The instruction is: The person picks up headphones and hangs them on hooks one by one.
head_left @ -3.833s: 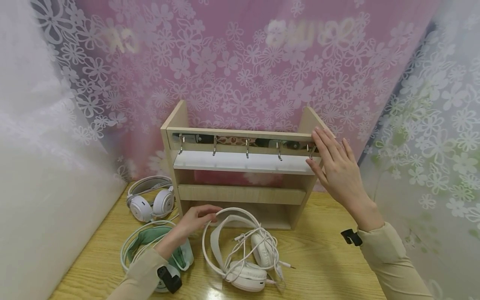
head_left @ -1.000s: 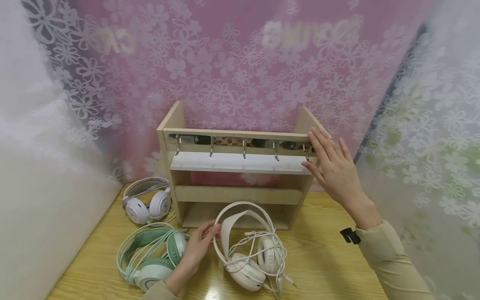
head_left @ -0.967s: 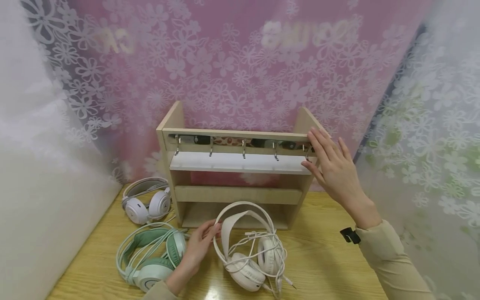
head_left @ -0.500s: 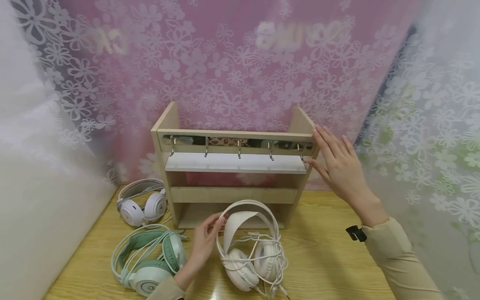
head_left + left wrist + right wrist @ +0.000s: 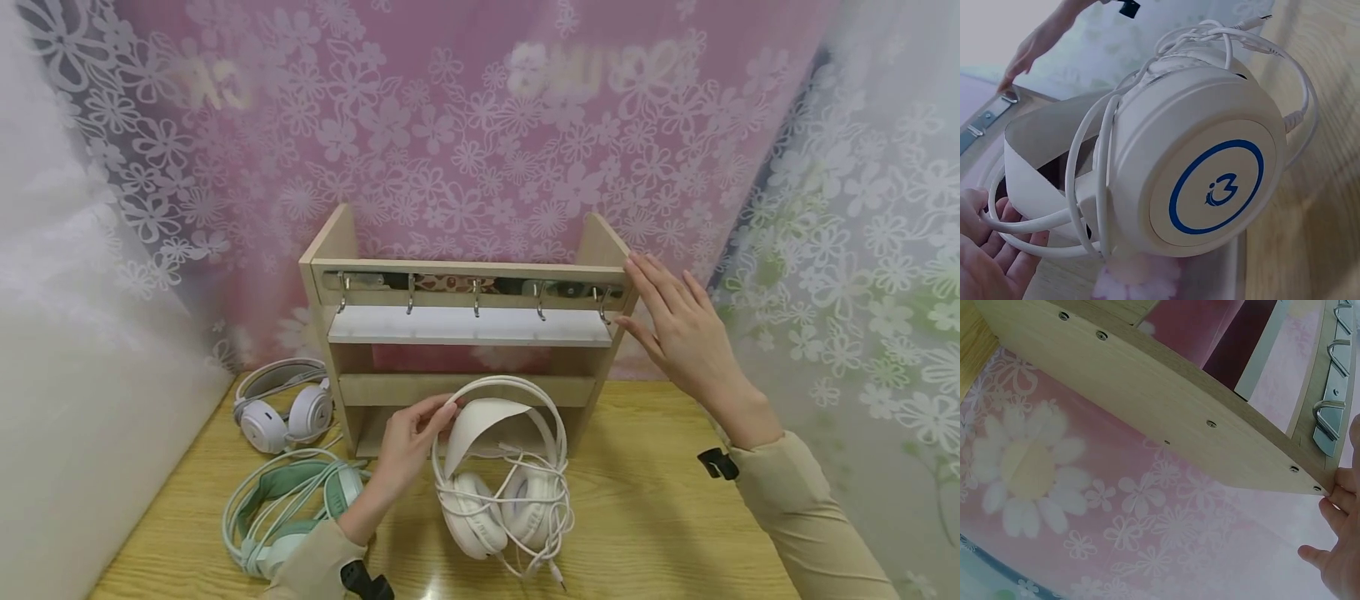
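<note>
At the lower left of the frame, a white headset with a grey band (image 5: 264,425) sits just beside the wooden hook shelf (image 5: 465,390). Below it lies a mint-green headset (image 5: 296,527), partly behind the left forearm; a low sweep of that sleeve could snag its cable.

Just below centre, the left hand (image 5: 405,442) pinches the headband of a white i3 headset (image 5: 472,512) at 1 side only, fingers curled around it. With the 2 earcups hanging low, I'd fear it twisting or slipping; whether they touch the table, I can't tell. Its loose white cable (image 5: 557,575) — plug dangling — could catch on any of the 5 hooks (image 5: 476,300).

Right of centre, the right hand (image 5: 678,342) lies against the shelf's upper corner, fingers straight, gripping nothing — were it lifted away, a hard knock might shift the shelf.
</note>
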Demonstrator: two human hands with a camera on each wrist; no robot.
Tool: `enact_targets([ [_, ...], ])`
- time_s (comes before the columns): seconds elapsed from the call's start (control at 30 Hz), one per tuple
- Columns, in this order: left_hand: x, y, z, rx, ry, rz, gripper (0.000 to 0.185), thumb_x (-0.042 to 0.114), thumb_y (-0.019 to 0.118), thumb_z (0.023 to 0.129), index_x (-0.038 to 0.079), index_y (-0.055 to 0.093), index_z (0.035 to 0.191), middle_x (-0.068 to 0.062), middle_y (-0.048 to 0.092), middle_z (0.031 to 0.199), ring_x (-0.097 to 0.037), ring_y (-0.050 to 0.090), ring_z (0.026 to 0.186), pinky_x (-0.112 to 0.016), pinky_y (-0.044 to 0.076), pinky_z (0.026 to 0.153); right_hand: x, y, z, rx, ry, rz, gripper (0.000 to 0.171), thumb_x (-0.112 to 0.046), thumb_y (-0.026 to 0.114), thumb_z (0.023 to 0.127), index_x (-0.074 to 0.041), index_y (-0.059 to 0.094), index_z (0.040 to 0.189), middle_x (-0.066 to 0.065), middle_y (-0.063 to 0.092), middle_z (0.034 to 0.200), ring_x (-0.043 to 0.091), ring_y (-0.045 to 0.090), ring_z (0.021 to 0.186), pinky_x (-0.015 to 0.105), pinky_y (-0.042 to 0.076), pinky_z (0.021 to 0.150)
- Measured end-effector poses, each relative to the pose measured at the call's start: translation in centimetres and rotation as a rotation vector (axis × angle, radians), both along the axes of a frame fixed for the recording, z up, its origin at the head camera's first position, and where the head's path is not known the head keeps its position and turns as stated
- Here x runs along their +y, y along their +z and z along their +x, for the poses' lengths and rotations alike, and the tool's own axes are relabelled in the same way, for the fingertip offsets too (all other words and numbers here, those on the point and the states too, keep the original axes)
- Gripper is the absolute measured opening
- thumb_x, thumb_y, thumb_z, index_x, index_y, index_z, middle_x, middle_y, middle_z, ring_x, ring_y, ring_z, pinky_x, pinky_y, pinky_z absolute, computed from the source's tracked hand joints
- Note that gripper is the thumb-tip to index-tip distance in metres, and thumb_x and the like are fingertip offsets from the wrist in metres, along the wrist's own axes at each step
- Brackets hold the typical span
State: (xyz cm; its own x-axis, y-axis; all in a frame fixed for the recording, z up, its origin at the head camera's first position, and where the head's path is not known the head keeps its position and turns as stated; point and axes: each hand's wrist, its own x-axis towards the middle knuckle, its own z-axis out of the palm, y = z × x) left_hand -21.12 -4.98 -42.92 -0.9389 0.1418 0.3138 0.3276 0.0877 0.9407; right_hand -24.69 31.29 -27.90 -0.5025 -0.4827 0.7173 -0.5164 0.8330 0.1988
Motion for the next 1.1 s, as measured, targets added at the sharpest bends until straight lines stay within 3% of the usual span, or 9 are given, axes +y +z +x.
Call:
enact_targets([
  [0.3, 0.0, 2.6, -0.4, -0.019, -0.035, 0.016, 0.028, 0.029, 0.062, 0.102, 0.012, 0.074, 0.122, -0.009, 0.074, 0.109, -0.017, 0.072, 0.092, -0.034, 0.059, 0.086, 0.0, 0.0, -0.3, -0.006, 0.011, 0.015, 0.075, -0.06, 0.029, 0.106, -0.006, 0.034, 0.158, 0.013, 0.036, 0.161, 0.032, 0.035, 0.148, 0.054, 0.018, 0.124],
  [0.6, 0.6, 4.7, -0.7, 0.028, -0.066, 0.016, 0.03, 0.029, 0.062, 0.102, 0.012, 0.073, 0.124, -0.007, 0.075, 0.116, -0.019, 0.073, 0.098, -0.035, 0.061, 0.084, -0.1, 0.1, -0.3, -0.001, 0.011, 0.008, 0.075, -0.06, 0.029, 0.107, -0.005, 0.035, 0.157, 0.013, 0.037, 0.161, 0.03, 0.034, 0.148, 0.054, 0.018, 0.124],
  [0.83, 1.3, 5.5, -0.8, 0.051, -0.101, 0.026, 0.03, 0.027, 0.063, 0.103, 0.011, 0.072, 0.126, -0.007, 0.074, 0.12, -0.021, 0.073, 0.104, -0.029, 0.061, 0.082, 0.1, 0.1, -0.1, 0.003, 0.005, 0.004, 0.075, -0.06, 0.029, 0.106, -0.005, 0.037, 0.156, 0.014, 0.039, 0.159, 0.031, 0.036, 0.147, 0.053, 0.018, 0.124],
  [1.1, 2.0, 6.0, -1.0, 0.062, -0.098, 0.014, 0.028, 0.027, 0.064, 0.102, 0.008, 0.074, 0.121, -0.007, 0.075, 0.113, -0.019, 0.072, 0.1, -0.034, 0.061, 0.083, 0.2, 0.2, 0.1, -0.011, -0.002, 0.01, 0.075, -0.061, 0.028, 0.106, -0.006, 0.037, 0.157, 0.015, 0.04, 0.159, 0.033, 0.037, 0.146, 0.054, 0.019, 0.124],
])
